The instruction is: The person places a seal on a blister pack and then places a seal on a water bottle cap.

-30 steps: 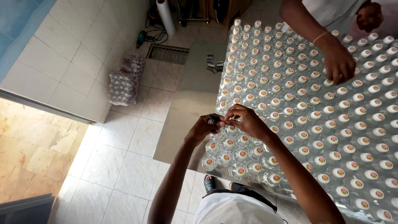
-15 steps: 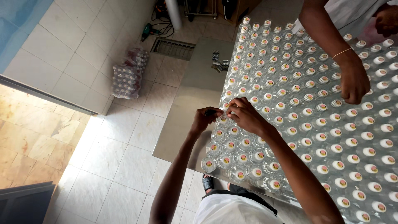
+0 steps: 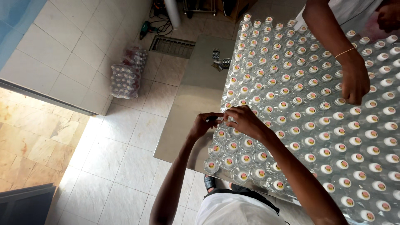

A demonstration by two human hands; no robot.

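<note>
Where clear, white-capped bottles (image 3: 316, 125) crowd the table (image 3: 187, 108), both hands' (image 3: 246, 121) grip pinched on something small, unidentifiable.

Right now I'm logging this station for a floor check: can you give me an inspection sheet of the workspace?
Surface: steel table, left part bare.
Job's things: clear capped bottles in dense rows.
Clutter: small stack of dark strips on the table.
Hands: left hand and right hand meet at a bottle cap on the near edge; another person's hand over the bottles.
Cables: cords on the floor.
Surroundings: tiled floor, wrapped bottle pack, floor grate.
</note>
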